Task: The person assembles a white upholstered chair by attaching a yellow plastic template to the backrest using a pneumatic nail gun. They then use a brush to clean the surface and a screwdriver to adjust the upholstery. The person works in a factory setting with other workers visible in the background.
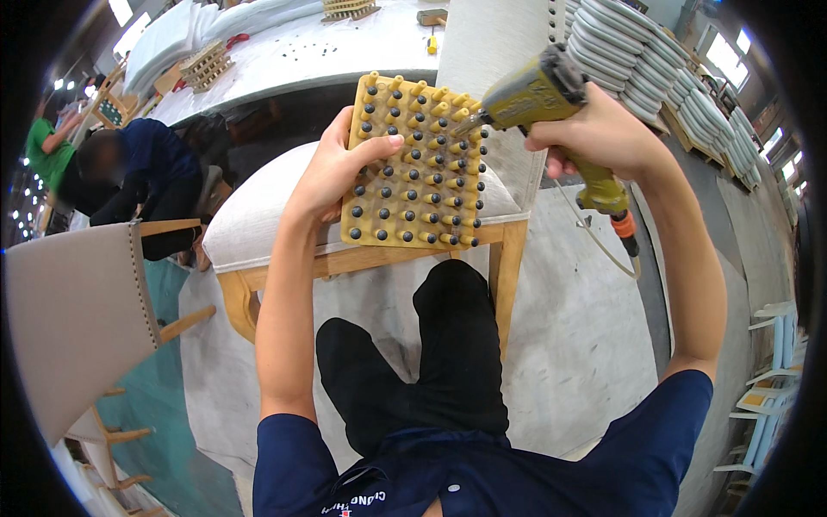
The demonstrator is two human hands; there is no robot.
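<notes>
Above flooring (577, 336), hands (338, 172) grip pegged tray (369, 223) and power tool (536, 91).

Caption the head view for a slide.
Left hand holds a yellow rectangular block of black-tipped pegs, right hand a yellow pistol-shaped tool, above a white-upholstered wooden seat.

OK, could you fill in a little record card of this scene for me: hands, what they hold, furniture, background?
Left hand: grips a yellow board by its left edge, thumb over the front
Board: rows of pegs, most with dark round tips; some near the top bare
Right hand: holds a yellow-green power tool
Tool tip: at the board's upper right; contact unclear
Furniture: pale-seated wooden chair behind the board; studded chair back at left
Background: white-topped table, two people at left, stacked pale pieces upper right
</notes>
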